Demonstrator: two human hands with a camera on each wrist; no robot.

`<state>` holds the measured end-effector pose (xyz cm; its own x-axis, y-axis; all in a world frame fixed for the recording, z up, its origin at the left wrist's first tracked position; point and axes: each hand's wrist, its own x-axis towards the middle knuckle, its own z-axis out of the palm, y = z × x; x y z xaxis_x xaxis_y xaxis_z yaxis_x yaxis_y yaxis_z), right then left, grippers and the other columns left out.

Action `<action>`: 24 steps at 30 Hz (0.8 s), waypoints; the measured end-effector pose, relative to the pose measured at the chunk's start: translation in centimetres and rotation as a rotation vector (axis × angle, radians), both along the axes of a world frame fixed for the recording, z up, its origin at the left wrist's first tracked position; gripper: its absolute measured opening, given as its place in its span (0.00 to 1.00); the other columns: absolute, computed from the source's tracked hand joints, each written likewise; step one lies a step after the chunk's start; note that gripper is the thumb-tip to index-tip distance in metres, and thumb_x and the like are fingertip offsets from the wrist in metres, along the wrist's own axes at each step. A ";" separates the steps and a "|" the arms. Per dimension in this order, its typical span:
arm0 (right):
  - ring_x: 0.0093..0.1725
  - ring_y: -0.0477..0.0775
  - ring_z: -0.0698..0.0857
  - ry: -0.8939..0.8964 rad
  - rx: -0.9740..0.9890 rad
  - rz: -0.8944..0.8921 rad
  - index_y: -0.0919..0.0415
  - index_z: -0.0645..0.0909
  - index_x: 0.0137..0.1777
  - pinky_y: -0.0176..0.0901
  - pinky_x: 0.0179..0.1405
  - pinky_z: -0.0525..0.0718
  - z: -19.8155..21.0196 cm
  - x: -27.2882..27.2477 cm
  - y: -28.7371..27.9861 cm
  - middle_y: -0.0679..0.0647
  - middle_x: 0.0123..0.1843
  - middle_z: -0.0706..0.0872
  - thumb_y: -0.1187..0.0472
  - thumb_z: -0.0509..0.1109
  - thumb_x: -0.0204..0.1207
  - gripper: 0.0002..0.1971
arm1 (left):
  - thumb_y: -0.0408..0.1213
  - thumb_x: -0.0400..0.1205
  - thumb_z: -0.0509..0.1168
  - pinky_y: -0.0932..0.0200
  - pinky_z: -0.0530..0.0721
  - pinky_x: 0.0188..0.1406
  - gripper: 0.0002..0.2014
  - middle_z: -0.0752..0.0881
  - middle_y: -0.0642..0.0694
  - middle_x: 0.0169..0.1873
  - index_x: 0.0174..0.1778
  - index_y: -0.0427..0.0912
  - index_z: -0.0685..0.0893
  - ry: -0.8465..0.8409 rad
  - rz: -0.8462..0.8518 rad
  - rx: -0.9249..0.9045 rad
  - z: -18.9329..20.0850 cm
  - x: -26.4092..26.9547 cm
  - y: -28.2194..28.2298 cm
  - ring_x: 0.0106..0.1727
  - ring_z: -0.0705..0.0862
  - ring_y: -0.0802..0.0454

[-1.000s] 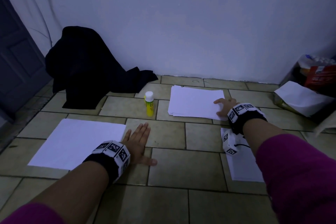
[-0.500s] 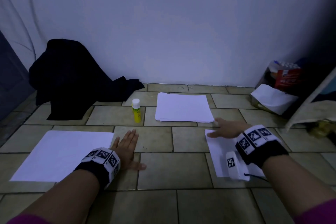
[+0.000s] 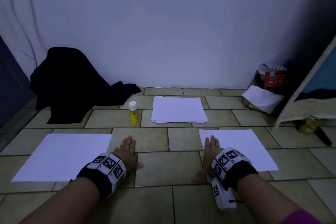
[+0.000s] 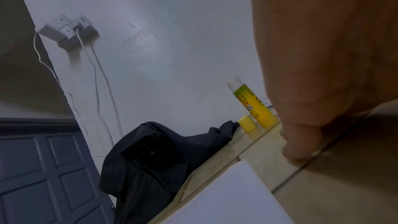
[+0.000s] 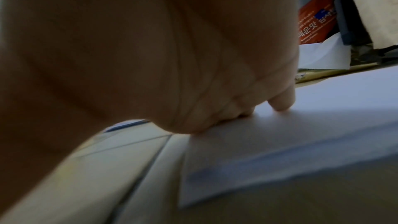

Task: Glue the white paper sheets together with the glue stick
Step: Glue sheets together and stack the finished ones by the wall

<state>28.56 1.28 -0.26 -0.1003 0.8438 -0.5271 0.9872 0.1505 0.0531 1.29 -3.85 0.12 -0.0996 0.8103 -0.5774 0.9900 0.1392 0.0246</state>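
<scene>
My left hand (image 3: 127,152) lies flat and empty on the floor, my right hand (image 3: 209,156) flat on the right sheet (image 3: 241,149); the glue stick (image 3: 133,112) stands upright at centre frame, nearer the left.

At twelve o'clock the paper stack (image 3: 179,109) is white; at eleven the glue stick (image 3: 133,113) is yellow with white cap; the wristbands (image 3: 105,167) are black-and-white checkered.

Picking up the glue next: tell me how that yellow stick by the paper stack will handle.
The yellow glue stick with the white cap stands upright on the tiled floor; tall and narrow, it probably tips if nudged. Its round body would likely roll once down. It looks small and light, probably an easy one-handed lift.
</scene>
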 end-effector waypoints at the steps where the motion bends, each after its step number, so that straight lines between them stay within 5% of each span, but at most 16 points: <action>1: 0.83 0.65 0.33 0.018 0.019 -0.009 0.69 0.26 0.80 0.59 0.81 0.43 -0.3 0.0 -0.1 0.66 0.82 0.29 0.30 0.79 0.52 0.78 | 0.56 0.86 0.56 0.46 0.49 0.82 0.45 0.31 0.39 0.82 0.83 0.34 0.34 -0.015 0.000 0.006 0.2 0.0 -0.3 0.84 0.35 0.45; 9: 0.82 0.66 0.32 0.000 0.025 -0.015 0.69 0.25 0.79 0.63 0.80 0.43 -0.9 0.1 0.0 0.66 0.82 0.28 0.28 0.79 0.48 0.80 | 0.56 0.83 0.61 0.52 0.47 0.83 0.43 0.39 0.45 0.85 0.86 0.42 0.44 -0.098 -0.073 0.141 2.7 -2.8 -2.3 0.85 0.39 0.49; 15: 0.82 0.67 0.32 -0.012 0.031 -0.017 0.69 0.25 0.79 0.63 0.80 0.43 -1.0 0.0 0.0 0.66 0.82 0.28 0.28 0.79 0.48 0.80 | 0.70 0.71 0.66 0.40 0.47 0.81 0.63 0.30 0.37 0.82 0.83 0.36 0.33 0.192 0.079 0.212 2.5 -8.1 -3.3 0.83 0.31 0.38; 17: 0.82 0.67 0.32 -0.023 0.030 -0.020 0.69 0.25 0.80 0.63 0.80 0.44 -0.9 -0.1 0.0 0.66 0.82 0.28 0.28 0.79 0.49 0.80 | 0.71 0.70 0.67 0.41 0.52 0.81 0.64 0.38 0.36 0.84 0.83 0.34 0.36 0.216 0.148 0.154 2.1 -9.3 -3.7 0.84 0.39 0.35; 20: 0.82 0.67 0.32 -0.040 0.026 -0.019 0.69 0.25 0.79 0.63 0.80 0.44 -0.8 -0.2 0.1 0.66 0.82 0.28 0.28 0.78 0.49 0.80 | 0.65 0.72 0.70 0.56 0.71 0.72 0.49 0.70 0.43 0.76 0.80 0.38 0.60 0.150 0.161 0.154 1.4 -11.0 -4.0 0.76 0.70 0.47; 24: 0.82 0.67 0.32 -0.049 0.008 -0.022 0.69 0.24 0.79 0.62 0.81 0.45 -0.7 -0.2 0.1 0.66 0.82 0.28 0.28 0.78 0.49 0.80 | 0.59 0.73 0.72 0.61 0.73 0.69 0.40 0.77 0.49 0.71 0.77 0.44 0.67 0.184 0.132 0.192 1.4 -11.7 -4.1 0.71 0.76 0.53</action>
